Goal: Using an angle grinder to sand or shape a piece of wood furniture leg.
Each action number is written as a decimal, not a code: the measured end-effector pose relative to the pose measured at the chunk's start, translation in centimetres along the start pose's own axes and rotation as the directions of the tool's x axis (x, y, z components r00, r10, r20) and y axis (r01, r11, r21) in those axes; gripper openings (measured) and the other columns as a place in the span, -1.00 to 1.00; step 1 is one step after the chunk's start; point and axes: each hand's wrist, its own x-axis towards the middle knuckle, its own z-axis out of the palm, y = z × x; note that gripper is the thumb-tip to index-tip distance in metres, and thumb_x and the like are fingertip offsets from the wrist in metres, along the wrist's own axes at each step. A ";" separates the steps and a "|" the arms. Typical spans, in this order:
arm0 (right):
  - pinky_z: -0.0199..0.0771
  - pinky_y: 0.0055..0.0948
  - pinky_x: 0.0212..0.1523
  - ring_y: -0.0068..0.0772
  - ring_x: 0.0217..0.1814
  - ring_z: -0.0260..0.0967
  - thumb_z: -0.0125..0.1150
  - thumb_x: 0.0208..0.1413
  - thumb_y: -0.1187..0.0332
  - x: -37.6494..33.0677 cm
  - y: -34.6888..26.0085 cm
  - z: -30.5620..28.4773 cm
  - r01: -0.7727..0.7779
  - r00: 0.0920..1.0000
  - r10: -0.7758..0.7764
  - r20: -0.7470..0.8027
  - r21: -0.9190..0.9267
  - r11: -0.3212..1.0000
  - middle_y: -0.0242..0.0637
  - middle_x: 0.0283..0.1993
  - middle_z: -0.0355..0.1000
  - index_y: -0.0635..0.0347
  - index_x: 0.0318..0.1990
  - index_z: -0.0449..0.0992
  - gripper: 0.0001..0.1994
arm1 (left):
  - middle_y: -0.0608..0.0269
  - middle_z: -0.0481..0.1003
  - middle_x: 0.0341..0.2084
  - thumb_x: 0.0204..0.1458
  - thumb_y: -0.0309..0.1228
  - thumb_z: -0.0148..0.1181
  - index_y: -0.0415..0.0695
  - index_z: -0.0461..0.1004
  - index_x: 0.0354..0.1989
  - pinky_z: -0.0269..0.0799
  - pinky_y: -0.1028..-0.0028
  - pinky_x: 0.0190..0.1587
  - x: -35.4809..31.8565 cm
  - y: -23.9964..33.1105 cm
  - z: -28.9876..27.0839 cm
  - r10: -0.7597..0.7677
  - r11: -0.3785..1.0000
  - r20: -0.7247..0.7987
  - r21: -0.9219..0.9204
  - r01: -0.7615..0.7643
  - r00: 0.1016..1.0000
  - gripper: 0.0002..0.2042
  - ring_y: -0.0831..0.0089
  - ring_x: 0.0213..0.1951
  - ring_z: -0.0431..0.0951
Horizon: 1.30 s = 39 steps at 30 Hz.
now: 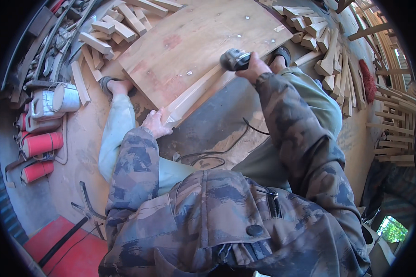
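Note:
A pale, shaped length of wood (192,99) lies along the near edge of a broad plywood board (180,53). My left hand (156,123) is closed on its near left end, fingers over the top. At the far right end, my right hand (254,68) grips a dark, rounded power sander (235,60). The sander sits on or just above the wood; its underside is hidden, so contact cannot be told. The board lies between my feet, with several small shiny spots like screw heads on it.
A black cord (217,153) loops on the floor by a dark grey sheet (217,117). Cut wood blocks (120,27) are piled at the far left, shaped wooden pieces (333,64) at the right. Red containers (42,144) and a white bucket (66,97) stand left.

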 end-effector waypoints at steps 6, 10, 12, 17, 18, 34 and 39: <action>0.42 -0.22 -0.02 0.10 -0.05 0.44 0.46 -0.28 0.10 0.3 0.8 0.5 0.023 0.998 -0.020 -0.059 0.048 0.999 0.19 -0.16 0.44 0.41 0.05 0.16 -0.19 | -0.10 0.27 0.06 -0.41 -0.16 0.44 -0.22 0.02 0.33 0.24 0.27 0.21 0.1 0.4 0.0 0.005 1.000 -0.014 -0.005 -0.005 1.000 0.04 0.04 0.14 0.29; 0.47 -0.13 -0.12 0.13 -0.14 0.46 0.40 -0.27 0.17 -5.1 -4.8 5.2 0.190 0.979 -0.196 0.054 0.098 0.977 0.14 -0.23 0.46 0.29 0.07 0.15 -0.25 | -0.12 0.30 0.02 -0.43 -0.16 0.45 -0.22 0.03 0.33 0.28 0.27 0.18 0.6 -0.3 0.6 0.023 1.000 -0.035 -0.003 -0.023 0.999 0.05 0.02 0.10 0.34; 0.47 -0.12 -0.14 0.11 -0.14 0.46 0.38 -0.25 0.17 -7.4 -6.8 6.1 0.278 0.950 -0.290 0.115 0.111 0.954 0.13 -0.26 0.47 0.30 0.13 0.11 -0.21 | -0.13 0.31 0.00 -0.44 -0.16 0.45 -0.23 0.05 0.32 0.29 0.26 0.16 0.5 -0.2 0.2 0.033 0.999 -0.017 0.008 -0.033 0.999 0.04 0.02 0.08 0.35; 0.46 -0.13 -0.13 0.11 -0.14 0.47 0.40 -0.25 0.15 -7.8 -6.4 4.8 0.268 0.949 -0.278 0.148 0.086 0.960 0.11 -0.25 0.47 0.25 0.13 0.12 -0.22 | -0.14 0.33 -0.04 -0.44 -0.16 0.45 -0.26 0.08 0.29 0.32 0.25 0.13 0.7 -0.5 0.4 0.051 0.999 -0.004 -0.007 -0.051 0.999 0.02 0.01 0.06 0.37; 0.46 -0.13 -0.12 0.10 -0.13 0.47 0.40 -0.25 0.15 -7.3 -5.7 4.3 0.249 0.957 -0.256 0.135 0.067 0.966 0.11 -0.25 0.47 0.24 0.13 0.13 -0.22 | -0.13 0.32 -0.02 -0.43 -0.15 0.44 -0.28 0.03 0.31 0.31 0.28 0.14 0.4 -0.2 0.1 0.036 0.999 0.008 0.003 -0.036 0.999 0.04 0.02 0.07 0.36; 0.45 -0.19 -0.08 0.09 -0.08 0.46 0.45 -0.28 0.11 0.5 1.1 0.0 -0.003 0.999 0.006 -0.048 0.059 0.998 0.15 -0.18 0.45 0.32 0.03 0.18 -0.24 | -0.13 0.29 0.00 -0.43 -0.15 0.45 -0.28 0.00 0.33 0.28 0.31 0.16 0.2 0.5 0.1 0.027 1.000 -0.017 -0.004 -0.027 0.999 0.07 0.04 0.08 0.35; 0.48 -0.15 -0.13 0.08 -0.12 0.47 0.39 -0.23 0.14 -6.5 -6.4 5.1 0.223 0.957 -0.238 0.168 0.102 0.969 0.11 -0.25 0.47 0.25 0.10 0.13 -0.25 | -0.14 0.30 -0.03 -0.44 -0.15 0.45 -0.29 0.03 0.31 0.28 0.28 0.16 -0.4 -0.5 0.2 -0.002 1.000 -0.017 0.008 0.002 1.000 0.06 0.03 0.08 0.33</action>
